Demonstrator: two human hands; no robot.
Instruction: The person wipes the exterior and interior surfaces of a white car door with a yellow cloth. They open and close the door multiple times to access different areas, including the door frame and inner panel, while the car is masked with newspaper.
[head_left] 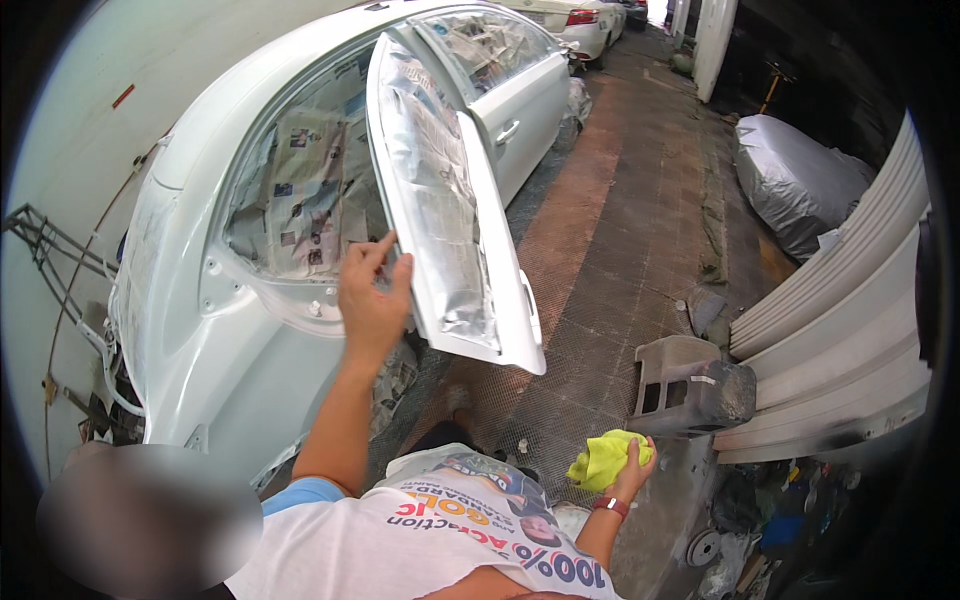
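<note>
A white car door stands ajar, its window masked with newspaper and clear plastic film. At the door's near edge is my left hand, fingers apart and fingertips against or very close to the edge; whether they press on it I cannot tell. Behind that hand is the white car body, with newspaper covering the door opening. Low on the right, my right hand is closed around a crumpled yellow-green cloth, held away from the car.
A grey plastic step stool stands on the floor to the right, beside white corrugated panels. Farther back lies a bulky shape under a silver cover. Another white car is parked beyond. Assorted clutter fills the lower right.
</note>
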